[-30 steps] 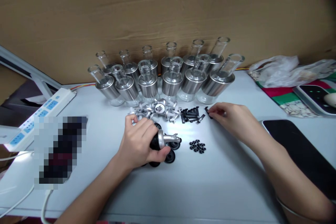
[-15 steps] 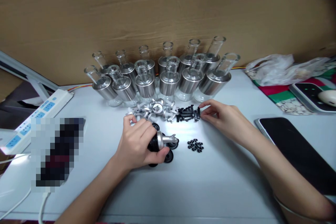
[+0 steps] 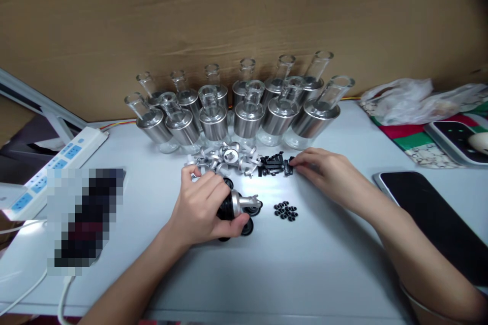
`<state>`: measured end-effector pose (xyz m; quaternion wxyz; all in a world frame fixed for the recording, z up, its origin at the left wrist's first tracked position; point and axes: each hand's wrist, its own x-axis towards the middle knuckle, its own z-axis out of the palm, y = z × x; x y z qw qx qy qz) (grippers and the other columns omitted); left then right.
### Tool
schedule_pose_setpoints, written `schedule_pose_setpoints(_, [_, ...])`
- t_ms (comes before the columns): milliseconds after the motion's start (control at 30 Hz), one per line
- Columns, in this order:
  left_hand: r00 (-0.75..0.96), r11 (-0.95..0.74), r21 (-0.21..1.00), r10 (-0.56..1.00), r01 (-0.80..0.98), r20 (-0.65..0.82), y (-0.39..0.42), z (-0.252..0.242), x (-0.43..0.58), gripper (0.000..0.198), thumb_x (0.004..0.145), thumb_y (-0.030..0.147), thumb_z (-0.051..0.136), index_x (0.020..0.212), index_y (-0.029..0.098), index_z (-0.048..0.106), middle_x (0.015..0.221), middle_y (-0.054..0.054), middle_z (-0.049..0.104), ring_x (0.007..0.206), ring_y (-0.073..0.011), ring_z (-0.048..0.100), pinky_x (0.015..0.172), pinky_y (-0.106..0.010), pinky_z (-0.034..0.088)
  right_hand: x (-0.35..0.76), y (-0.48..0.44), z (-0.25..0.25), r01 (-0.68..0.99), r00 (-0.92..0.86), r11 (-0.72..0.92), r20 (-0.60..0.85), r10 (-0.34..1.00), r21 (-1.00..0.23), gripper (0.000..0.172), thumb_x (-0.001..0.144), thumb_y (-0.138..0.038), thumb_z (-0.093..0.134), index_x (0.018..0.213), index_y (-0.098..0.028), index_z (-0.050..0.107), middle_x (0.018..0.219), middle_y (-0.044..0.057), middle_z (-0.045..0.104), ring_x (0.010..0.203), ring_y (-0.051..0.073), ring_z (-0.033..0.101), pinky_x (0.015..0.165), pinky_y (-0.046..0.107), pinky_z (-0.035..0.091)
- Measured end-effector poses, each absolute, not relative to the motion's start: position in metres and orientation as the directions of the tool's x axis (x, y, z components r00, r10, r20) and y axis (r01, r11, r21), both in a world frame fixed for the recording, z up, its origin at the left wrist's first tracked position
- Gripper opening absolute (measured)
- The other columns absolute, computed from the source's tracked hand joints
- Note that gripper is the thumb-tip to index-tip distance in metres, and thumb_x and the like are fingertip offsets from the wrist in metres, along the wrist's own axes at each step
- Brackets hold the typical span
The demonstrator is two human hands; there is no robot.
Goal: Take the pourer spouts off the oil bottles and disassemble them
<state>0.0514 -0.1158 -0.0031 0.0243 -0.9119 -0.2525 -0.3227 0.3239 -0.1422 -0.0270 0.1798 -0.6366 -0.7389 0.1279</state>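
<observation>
My left hand (image 3: 204, 205) is wrapped round a black and silver spout piece (image 3: 239, 203), its metal tip pointing right. Round black caps (image 3: 247, 226) lie on the table beneath and beside it. At the right end of a pile of small black strips (image 3: 272, 163), my right hand (image 3: 318, 166) has its thumb and fingertips pinched at one black piece. A heap of silver metal parts with white discs (image 3: 231, 155) lies left of the strips. Nearer to me is a cluster of small black rings (image 3: 285, 211).
Two rows of glass bottles with steel bands (image 3: 216, 122) stand at the back against cardboard (image 3: 229, 10). A power strip (image 3: 57, 165) and a blurred phone (image 3: 89, 218) are left; a dark phone (image 3: 430, 223), patterned cloth (image 3: 404, 134) and plastic bag (image 3: 400, 99) are right.
The view has shifted slightly, moving the scene a little to the right. My right fingertips have closed in on the black piece at the pile's right end, which now lies lower.
</observation>
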Motion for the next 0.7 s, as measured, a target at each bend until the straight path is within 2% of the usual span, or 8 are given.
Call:
schedule_pose_setpoints(333, [0.667,-0.868,0.136,0.460,0.478,0.587,-0.116,-0.003,0.051,0.044,0.095,0.046,0.029,0.065,0.018,0.044,0.055,0.003,0.045,0.053,-0.0133,0.040,0.068,-0.033,0.027,0.311,-0.144,-0.021,0.827,-0.094,0.216,0.251,0.964,-0.519,0.022,0.088,-0.019,0.044,0.089,-0.017,0.066,0.087,0.008,0.070,0.079,0.021,0.064,0.072,0.034,0.051])
schedule_pose_setpoints(433, [0.698,-0.870,0.146,0.469,0.472,0.542,-0.116,-0.003,0.052,0.049,0.098,0.048,0.025,0.069,0.016,0.048,0.060,0.001,0.051,0.056,-0.0135,0.044,0.071,-0.032,0.027,0.293,-0.153,-0.007,0.717,-0.107,0.267,0.277,0.955,-0.644,0.018,0.091,-0.024,0.047,0.093,-0.018,0.065,0.088,0.006,0.068,0.078,0.017,0.063,0.070,0.029,0.050])
schedule_pose_setpoints(500, [0.721,-0.874,0.154,0.470,0.461,0.509,-0.116,-0.003,0.052,0.052,0.098,0.051,0.023,0.073,0.014,0.051,0.062,0.000,0.053,0.058,-0.0138,0.047,0.072,-0.032,0.027,0.279,-0.160,-0.002,0.601,-0.201,0.344,0.280,0.939,-0.722,0.016,0.091,-0.025,0.049,0.095,-0.019,0.064,0.086,0.004,0.067,0.077,0.015,0.062,0.068,0.026,0.049])
schedule_pose_setpoints(600, [0.736,-0.877,0.167,0.470,0.449,0.487,-0.117,-0.004,0.053,0.054,0.097,0.053,0.022,0.077,0.013,0.052,0.065,-0.001,0.056,0.060,-0.0145,0.050,0.074,-0.032,0.027,0.265,-0.168,-0.001,0.487,-0.300,0.415,0.299,0.906,-0.768,0.014,0.092,-0.023,0.049,0.090,-0.019,0.063,0.081,0.003,0.065,0.073,0.014,0.059,0.066,0.025,0.047])
schedule_pose_setpoints(700, [0.728,-0.875,0.186,0.476,0.446,0.494,-0.117,-0.004,0.053,0.052,0.097,0.053,0.025,0.081,0.012,0.053,0.072,-0.003,0.061,0.063,-0.0147,0.054,0.075,-0.033,0.026,0.261,-0.169,-0.002,0.457,-0.316,0.388,0.262,0.912,-0.800,0.013,0.093,-0.022,0.048,0.088,-0.019,0.060,0.081,0.002,0.063,0.073,0.013,0.057,0.066,0.025,0.044])
